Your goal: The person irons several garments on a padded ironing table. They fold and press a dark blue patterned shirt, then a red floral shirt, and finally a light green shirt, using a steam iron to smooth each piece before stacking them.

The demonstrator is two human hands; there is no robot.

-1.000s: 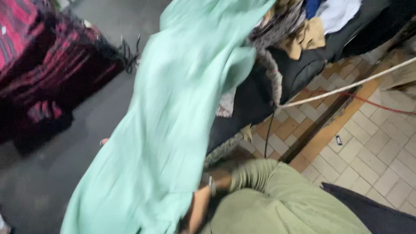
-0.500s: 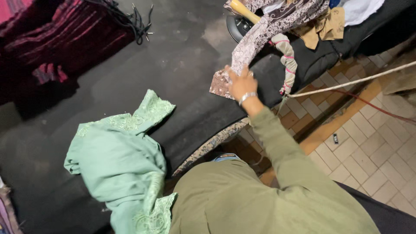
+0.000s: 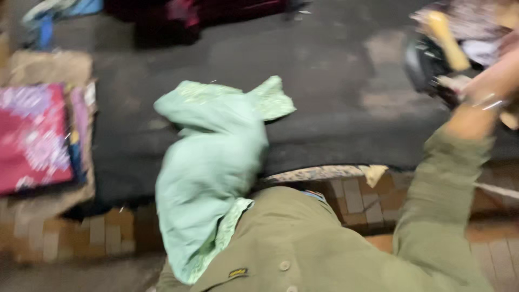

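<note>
A mint-green garment (image 3: 213,162) lies bunched on the dark padded work surface (image 3: 335,124), near the middle of its front edge; its lower part spills over that edge and hangs down against the person's olive-green shirt (image 3: 303,249), and a patterned trim runs along its hem. The right hand (image 3: 494,81) is stretched out to the far right corner of the surface, its olive sleeve (image 3: 438,200) pushed up from the wrist, where a thin bangle shows. The hand is badly blurred and partly cut by the frame, so whether it grips anything cannot be told; it sits among a heap of mixed cloth (image 3: 465,21) with a yellowish strip across it. The left hand is out of view. At the left edge of the surface a stack of folded fabric, red and pink with a pale print (image 3: 35,138), rests on a brownish board. More dark red cloth (image 3: 184,16) lies along the far edge. Below the front edge a floor of small reddish tiles (image 3: 357,200) shows.
</note>
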